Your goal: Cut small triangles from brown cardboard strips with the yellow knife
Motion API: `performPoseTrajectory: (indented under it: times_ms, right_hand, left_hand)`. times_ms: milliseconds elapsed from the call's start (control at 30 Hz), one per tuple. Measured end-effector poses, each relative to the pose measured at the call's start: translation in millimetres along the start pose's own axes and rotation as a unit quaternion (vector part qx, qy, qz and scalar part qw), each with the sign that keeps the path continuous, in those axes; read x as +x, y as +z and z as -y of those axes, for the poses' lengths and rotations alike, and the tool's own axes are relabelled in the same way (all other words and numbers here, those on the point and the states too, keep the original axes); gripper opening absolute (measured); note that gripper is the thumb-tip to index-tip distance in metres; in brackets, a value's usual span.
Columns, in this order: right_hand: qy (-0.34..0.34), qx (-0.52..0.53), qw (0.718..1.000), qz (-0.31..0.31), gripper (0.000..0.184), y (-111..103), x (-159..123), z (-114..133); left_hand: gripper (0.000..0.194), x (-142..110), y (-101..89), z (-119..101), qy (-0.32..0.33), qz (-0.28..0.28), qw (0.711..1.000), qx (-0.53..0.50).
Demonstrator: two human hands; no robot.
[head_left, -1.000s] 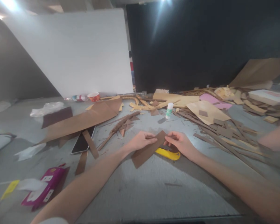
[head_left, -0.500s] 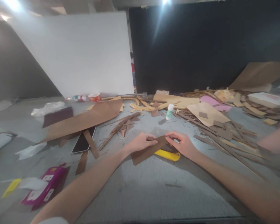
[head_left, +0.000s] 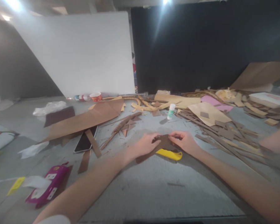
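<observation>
Brown paper piece (head_left: 164, 142) between both hands, over counter (head_left: 154, 193).
Left hand (head_left: 146, 145): fingers curled, pinching it. Right hand (head_left: 185, 143): fingers pinching its right end. Yellow toothed object (head_left: 170, 154) just beside.

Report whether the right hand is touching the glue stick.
Apart. The head view shows grey table between the right hand and the glue stick.
</observation>
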State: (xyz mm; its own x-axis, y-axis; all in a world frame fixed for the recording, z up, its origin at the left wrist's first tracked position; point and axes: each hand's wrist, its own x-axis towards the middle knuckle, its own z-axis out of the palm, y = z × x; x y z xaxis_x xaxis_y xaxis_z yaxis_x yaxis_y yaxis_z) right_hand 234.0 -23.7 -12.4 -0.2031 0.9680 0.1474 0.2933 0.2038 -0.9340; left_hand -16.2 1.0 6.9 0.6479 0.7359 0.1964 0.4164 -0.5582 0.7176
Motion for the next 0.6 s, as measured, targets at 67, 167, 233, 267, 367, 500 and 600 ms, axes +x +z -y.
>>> performPoseTrajectory:
  times_ms: [67,167,233,267,367,500,600]
  right_hand:
    - [0.007,0.018,1.000,-0.007,0.041,2.0,-0.3,0.3]
    - [0.022,0.045,0.998,-0.023,0.045,6.6,-3.1,2.5]
    - [0.033,0.057,0.997,-0.031,0.046,10.0,-5.3,3.7]
    - [0.038,0.060,0.997,-0.034,0.046,11.5,-6.2,4.2]
    - [0.040,0.056,0.997,-0.045,0.045,14.5,-7.5,5.6]
    - [0.040,0.048,0.996,-0.062,0.045,15.5,-7.7,7.7]
    - [0.027,0.024,0.997,-0.068,0.044,14.4,-9.1,7.5]
  left_hand:
    - [0.030,-2.1,6.4,-11.7,0.042,-0.052,0.991,0.115]
    - [0.038,-5.5,14.3,-20.8,0.052,-0.065,0.974,0.212]
    - [0.048,-6.9,16.5,-19.2,0.061,-0.064,0.967,0.239]
    - [0.052,-7.2,16.5,-16.7,0.064,-0.066,0.965,0.246]
    - [0.050,-6.6,14.2,-6.7,0.076,-0.066,0.963,0.251]
    - [0.043,-5.0,11.5,3.7,0.098,-0.062,0.967,0.227]
    - [0.044,-4.8,11.8,7.9,0.103,-0.084,0.970,0.204]
